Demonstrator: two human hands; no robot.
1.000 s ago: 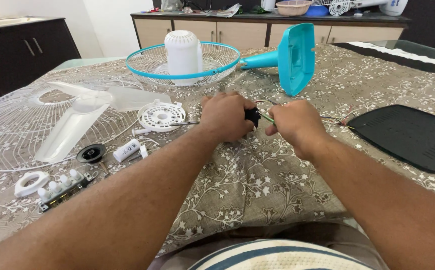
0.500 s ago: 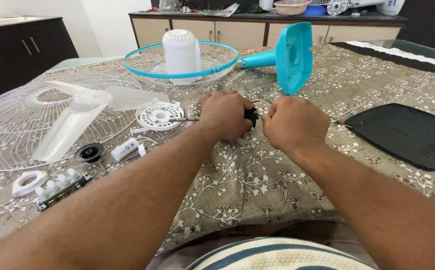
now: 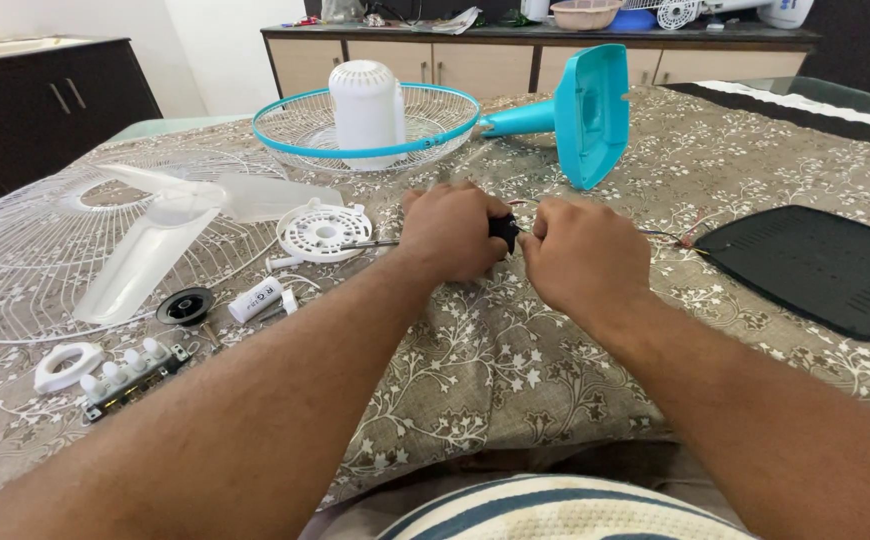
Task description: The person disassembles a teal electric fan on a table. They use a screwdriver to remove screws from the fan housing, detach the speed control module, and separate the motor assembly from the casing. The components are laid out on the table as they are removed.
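Here, mid-table, the left hand [image 3: 450, 232] & right hand [image 3: 585, 250] both close tight on a small black part [image 3: 503, 230] w/ thin wires [image 3: 667, 236] running to 3 o'clock, a teal fan base [image 3: 593, 112] at 12, a white disc [image 3: 323, 230] at 9.

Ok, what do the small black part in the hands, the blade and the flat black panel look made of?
The small black part, gripped by the left hand and met by the right hand, looks like dull plastic, mostly hidden. The blade seems translucent, frosted plastic: the white wire guard shows faintly through it. The flat black panel looks like matte moulded plastic with slotted vents.
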